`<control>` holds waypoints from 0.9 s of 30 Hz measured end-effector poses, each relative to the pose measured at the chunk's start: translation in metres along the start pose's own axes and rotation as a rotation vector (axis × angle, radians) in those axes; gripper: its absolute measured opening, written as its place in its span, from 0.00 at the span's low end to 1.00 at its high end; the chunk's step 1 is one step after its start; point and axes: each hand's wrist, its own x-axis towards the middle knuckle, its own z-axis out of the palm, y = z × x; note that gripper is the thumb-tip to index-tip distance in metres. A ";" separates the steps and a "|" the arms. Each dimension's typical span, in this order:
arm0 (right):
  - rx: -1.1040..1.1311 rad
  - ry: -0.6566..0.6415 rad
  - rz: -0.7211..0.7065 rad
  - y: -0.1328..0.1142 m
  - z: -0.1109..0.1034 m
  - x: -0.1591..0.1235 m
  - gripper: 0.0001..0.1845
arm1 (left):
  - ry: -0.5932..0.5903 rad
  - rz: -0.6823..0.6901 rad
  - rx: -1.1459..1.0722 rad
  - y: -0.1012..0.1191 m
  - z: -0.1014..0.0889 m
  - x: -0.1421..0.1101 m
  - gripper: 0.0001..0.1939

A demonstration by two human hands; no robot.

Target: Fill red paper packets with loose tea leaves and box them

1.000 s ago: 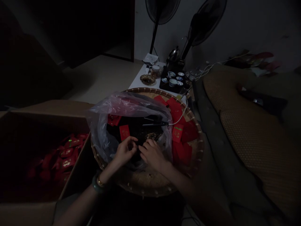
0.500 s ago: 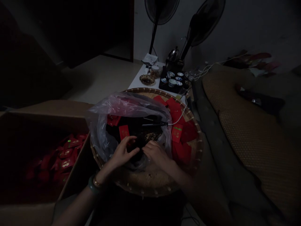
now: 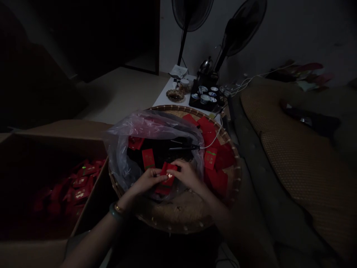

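Between my two hands is a red envelope (image 3: 166, 184) with a shiny gold mark, held over the near part of a clear plastic bag (image 3: 117, 160). My left hand (image 3: 149, 181) pinches its left side, and my right hand (image 3: 185, 174) grips its upper right. Another red packet (image 3: 148, 159) lies in the bag just beyond my left hand. A black hair-straightener-like tool (image 3: 184, 147) with a white cord rests behind them on dark contents. All this sits on a round woven bamboo tray (image 3: 178, 214). Several red envelopes (image 3: 216, 182) are spread along the tray's right side.
To the left stands an open cardboard box (image 3: 58, 128) with red packets (image 3: 80, 182) inside. Behind the tray, a white table (image 3: 163, 97) bears a black tea tray (image 3: 195, 101) with cups. Two fans (image 3: 242, 28) stand at the back. A sofa with a woven mat (image 3: 290, 149) is at right.
A red envelope is now in view between my hands, where dark contents showed before. My fingers have closed on it, and my right hand has risen slightly.
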 end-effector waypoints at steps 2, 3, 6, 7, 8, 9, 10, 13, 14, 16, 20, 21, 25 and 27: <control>0.065 0.029 0.052 0.002 0.004 0.003 0.05 | 0.008 0.004 -0.009 0.002 0.003 0.000 0.19; 0.094 0.051 0.071 0.003 0.006 0.004 0.06 | 0.009 -0.007 0.001 0.003 0.005 0.000 0.20; 0.168 0.072 0.089 0.006 0.007 0.006 0.06 | -0.002 -0.077 0.049 0.004 0.010 -0.001 0.17; 0.189 0.065 0.093 0.007 0.007 0.007 0.07 | -0.005 -0.095 0.053 0.004 0.011 -0.002 0.17; 0.212 0.051 0.102 0.009 0.007 0.007 0.07 | -0.011 -0.106 0.049 0.004 0.011 -0.002 0.16; 0.236 0.034 0.117 0.011 0.006 0.007 0.08 | -0.016 -0.113 0.039 0.003 0.012 -0.003 0.16; 0.257 0.015 0.135 0.012 0.006 0.008 0.09 | -0.021 -0.118 0.028 0.003 0.012 -0.003 0.17; 0.266 -0.030 0.156 0.014 0.005 0.009 0.11 | -0.039 -0.127 0.005 0.001 0.011 -0.004 0.18; 0.244 -0.029 0.146 0.013 0.005 0.010 0.12 | -0.042 -0.127 0.003 0.000 0.011 -0.003 0.18; 0.167 -0.016 0.106 0.010 0.004 0.012 0.12 | -0.041 -0.121 0.019 -0.002 0.010 -0.002 0.17; -0.004 -0.016 -0.018 0.003 0.004 0.018 0.11 | 0.022 -0.073 0.098 -0.003 0.011 0.003 0.15; -0.026 -0.020 -0.045 0.002 0.005 0.020 0.11 | 0.045 -0.062 0.104 -0.001 0.012 0.004 0.15; -0.030 -0.026 -0.078 0.002 0.008 0.028 0.09 | 0.066 -0.081 -0.009 0.007 0.014 0.010 0.17; -0.006 -0.035 -0.069 0.004 0.008 0.031 0.08 | 0.055 -0.099 -0.083 0.010 0.014 0.014 0.19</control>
